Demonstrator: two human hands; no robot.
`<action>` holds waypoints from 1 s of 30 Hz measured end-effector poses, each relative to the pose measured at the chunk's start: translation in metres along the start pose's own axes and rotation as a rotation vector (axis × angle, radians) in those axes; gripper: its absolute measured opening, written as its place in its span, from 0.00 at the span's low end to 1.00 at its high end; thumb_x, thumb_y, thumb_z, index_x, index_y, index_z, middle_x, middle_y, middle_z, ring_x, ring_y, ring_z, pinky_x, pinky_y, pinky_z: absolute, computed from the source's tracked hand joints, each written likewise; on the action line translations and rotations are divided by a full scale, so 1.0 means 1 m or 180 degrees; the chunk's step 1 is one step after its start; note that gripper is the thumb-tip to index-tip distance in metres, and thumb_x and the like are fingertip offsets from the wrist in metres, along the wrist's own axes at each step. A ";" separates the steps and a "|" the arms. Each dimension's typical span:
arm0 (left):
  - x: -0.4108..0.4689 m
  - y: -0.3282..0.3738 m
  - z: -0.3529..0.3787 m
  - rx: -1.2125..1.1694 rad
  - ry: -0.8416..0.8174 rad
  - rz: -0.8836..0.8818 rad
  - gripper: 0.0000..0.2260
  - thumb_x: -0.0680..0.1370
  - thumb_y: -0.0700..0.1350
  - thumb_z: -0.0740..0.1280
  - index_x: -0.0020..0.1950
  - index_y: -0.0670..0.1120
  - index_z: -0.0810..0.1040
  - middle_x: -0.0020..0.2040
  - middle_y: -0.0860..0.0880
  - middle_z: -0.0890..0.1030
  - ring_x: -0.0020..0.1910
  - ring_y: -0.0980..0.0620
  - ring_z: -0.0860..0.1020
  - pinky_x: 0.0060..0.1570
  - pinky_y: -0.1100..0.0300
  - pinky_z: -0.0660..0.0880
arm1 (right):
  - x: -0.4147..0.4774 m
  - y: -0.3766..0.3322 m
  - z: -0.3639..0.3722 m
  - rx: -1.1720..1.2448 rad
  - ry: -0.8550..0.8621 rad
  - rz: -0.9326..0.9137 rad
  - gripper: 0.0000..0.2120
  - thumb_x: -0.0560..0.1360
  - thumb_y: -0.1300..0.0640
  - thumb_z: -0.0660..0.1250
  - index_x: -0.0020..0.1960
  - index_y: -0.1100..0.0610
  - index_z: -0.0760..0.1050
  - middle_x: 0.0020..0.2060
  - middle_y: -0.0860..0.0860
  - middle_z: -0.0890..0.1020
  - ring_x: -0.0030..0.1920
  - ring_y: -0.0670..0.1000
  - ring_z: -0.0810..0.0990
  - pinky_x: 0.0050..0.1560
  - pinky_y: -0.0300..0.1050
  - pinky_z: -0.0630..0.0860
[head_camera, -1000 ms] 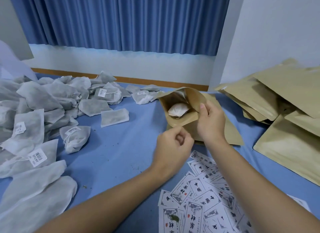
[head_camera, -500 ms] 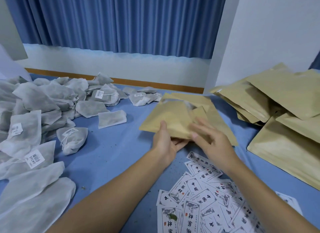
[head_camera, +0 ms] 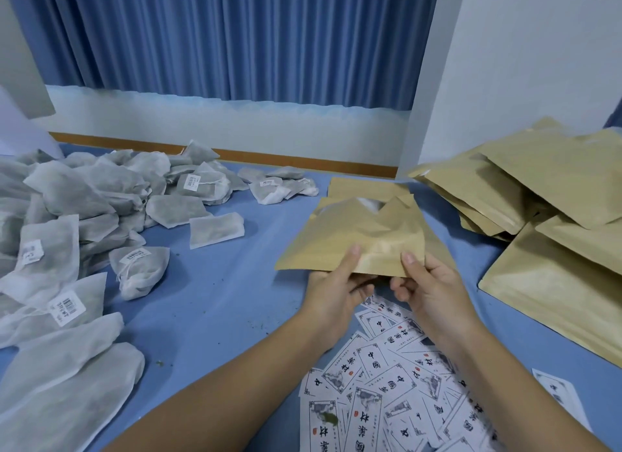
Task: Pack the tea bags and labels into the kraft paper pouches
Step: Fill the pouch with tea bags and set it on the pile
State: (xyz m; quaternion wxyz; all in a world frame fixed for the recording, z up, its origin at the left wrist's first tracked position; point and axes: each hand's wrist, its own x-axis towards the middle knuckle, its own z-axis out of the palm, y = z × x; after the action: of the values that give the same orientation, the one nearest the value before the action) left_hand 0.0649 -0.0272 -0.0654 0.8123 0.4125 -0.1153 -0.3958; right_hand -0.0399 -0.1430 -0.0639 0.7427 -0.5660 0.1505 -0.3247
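Note:
I hold one kraft paper pouch [head_camera: 350, 239] above the blue table, its near edge gripped from both sides. My left hand [head_camera: 336, 283] pinches it with the thumb on top; my right hand [head_camera: 424, 283] does the same further right. A bit of white tea bag [head_camera: 368, 203] shows at the pouch's far, open end. Another flat pouch [head_camera: 367, 187] lies underneath. White printed labels [head_camera: 397, 384] are strewn below my hands. Grey-white tea bags [head_camera: 84, 216] are heaped at the left.
A stack of kraft pouches [head_camera: 545, 216] fills the right side of the blue table [head_camera: 208, 296]. A single tea bag [head_camera: 215, 230] lies apart near the middle. Blue curtains and a white wall stand behind. A lone label [head_camera: 558, 397] lies at the lower right.
The pouch stood open with my right hand at its mouth and a tea bag visible inside; now it is tipped flat and both hands have shifted to grip its near edge.

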 end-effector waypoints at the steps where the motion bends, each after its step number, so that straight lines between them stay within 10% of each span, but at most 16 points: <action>1: -0.002 -0.002 0.000 0.0146 -0.0053 0.0022 0.16 0.77 0.46 0.72 0.59 0.37 0.79 0.50 0.40 0.83 0.43 0.47 0.80 0.38 0.57 0.74 | -0.002 0.001 0.002 -0.0130 -0.0128 0.0012 0.14 0.78 0.54 0.66 0.55 0.64 0.78 0.33 0.57 0.79 0.31 0.51 0.76 0.29 0.40 0.73; 8: -0.007 -0.004 -0.001 0.0331 0.0178 0.0241 0.15 0.75 0.39 0.75 0.57 0.32 0.80 0.46 0.41 0.84 0.43 0.47 0.79 0.41 0.58 0.75 | -0.011 0.003 0.007 -0.0580 0.0229 -0.0077 0.11 0.77 0.53 0.72 0.36 0.52 0.79 0.30 0.60 0.79 0.25 0.51 0.72 0.28 0.39 0.73; 15: -0.008 -0.003 0.004 0.0357 0.0264 0.0248 0.04 0.74 0.37 0.76 0.44 0.38 0.82 0.38 0.45 0.81 0.36 0.49 0.72 0.38 0.60 0.73 | -0.012 0.001 0.014 -0.0688 0.0350 -0.0230 0.18 0.78 0.54 0.71 0.42 0.68 0.71 0.25 0.54 0.73 0.27 0.49 0.68 0.31 0.41 0.67; 25: -0.011 -0.010 0.003 0.0204 0.0476 0.0151 0.11 0.74 0.42 0.76 0.50 0.36 0.82 0.38 0.43 0.81 0.33 0.51 0.76 0.34 0.58 0.74 | -0.019 0.004 0.018 -0.0792 0.0513 -0.0219 0.09 0.80 0.53 0.69 0.46 0.59 0.80 0.25 0.54 0.69 0.26 0.49 0.64 0.25 0.38 0.65; 30: -0.014 -0.013 0.002 0.0384 0.0260 0.0073 0.06 0.74 0.42 0.76 0.46 0.39 0.84 0.37 0.44 0.81 0.34 0.51 0.77 0.38 0.56 0.73 | -0.023 0.005 0.024 0.0323 0.0639 0.0184 0.06 0.77 0.56 0.72 0.46 0.59 0.81 0.28 0.53 0.72 0.27 0.50 0.67 0.29 0.42 0.69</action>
State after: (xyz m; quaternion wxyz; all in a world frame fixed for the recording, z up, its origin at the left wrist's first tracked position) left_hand 0.0471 -0.0229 -0.0720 0.7945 0.4752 -0.1103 -0.3617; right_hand -0.0417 -0.1095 -0.0649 0.7606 -0.4878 0.2238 -0.3654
